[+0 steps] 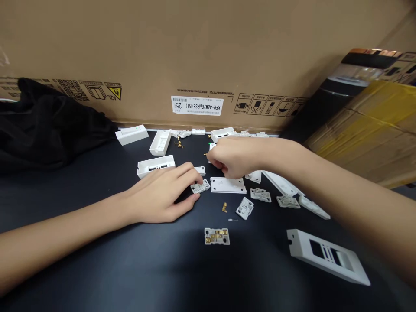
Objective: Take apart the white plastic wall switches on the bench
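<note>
My left hand [169, 190] rests on the dark table, thumb and fingertips at a small white plastic piece [200, 186], which it pinches. Farther back, my right hand [232, 156] is curled, its fingertips pointing down and hidden behind the knuckles; a white part and a bit of brass show at its left edge. Just below it lies a flat white plate [228, 185]. Nearer me are a brass contact [224, 207], a small grey pin [233, 220] and a white base [217, 236] with brass pieces in it.
White housings [160, 143] and small parts line the back by a cardboard box [208, 47]. Black cloth [48, 125] lies left. A large white cover [328, 256] sits front right. A dark bottle [338, 91] and a yellow-taped box [367, 130] stand right.
</note>
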The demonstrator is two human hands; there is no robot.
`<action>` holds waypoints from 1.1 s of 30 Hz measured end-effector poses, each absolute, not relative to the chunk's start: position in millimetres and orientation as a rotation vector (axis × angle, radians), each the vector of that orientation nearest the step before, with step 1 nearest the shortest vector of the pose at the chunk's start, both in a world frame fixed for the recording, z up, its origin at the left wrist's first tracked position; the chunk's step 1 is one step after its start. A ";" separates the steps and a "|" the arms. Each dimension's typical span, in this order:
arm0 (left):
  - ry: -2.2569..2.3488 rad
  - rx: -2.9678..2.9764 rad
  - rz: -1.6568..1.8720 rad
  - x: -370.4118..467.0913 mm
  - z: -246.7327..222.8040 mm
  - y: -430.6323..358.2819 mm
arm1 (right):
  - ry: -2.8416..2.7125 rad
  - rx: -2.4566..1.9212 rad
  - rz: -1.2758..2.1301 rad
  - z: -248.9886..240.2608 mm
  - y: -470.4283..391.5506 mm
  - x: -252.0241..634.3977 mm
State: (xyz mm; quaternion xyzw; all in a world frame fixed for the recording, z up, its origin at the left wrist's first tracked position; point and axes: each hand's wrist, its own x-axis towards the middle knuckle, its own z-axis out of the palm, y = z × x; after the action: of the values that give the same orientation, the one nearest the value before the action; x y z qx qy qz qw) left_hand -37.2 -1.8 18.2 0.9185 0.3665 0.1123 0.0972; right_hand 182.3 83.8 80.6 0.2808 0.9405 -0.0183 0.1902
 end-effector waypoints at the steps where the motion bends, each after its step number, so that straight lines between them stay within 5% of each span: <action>1: 1.089 2.718 0.328 -37.0 18.4 -1.9 | 2.662 0.791 -0.077 80.4 85.4 182.4; 13: 1.116 2.765 0.390 -36.9 21.5 -1.8 | 3.051 0.925 -0.640 112.9 54.9 226.6; 22: 0.799 2.505 0.711 12.3 55.5 7.8 | 3.134 1.232 -1.176 86.1 25.0 276.6; 33: 0.759 1.856 0.754 76.3 63.2 36.9 | 3.467 1.445 -0.784 82.6 6.7 275.6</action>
State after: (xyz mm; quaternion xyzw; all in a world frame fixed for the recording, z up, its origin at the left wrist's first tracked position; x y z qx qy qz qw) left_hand 76.3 36.9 63.2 0.7606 0.3111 0.3088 0.4789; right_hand 275.6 6.7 82.6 0.3541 0.8495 -0.1921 -0.3407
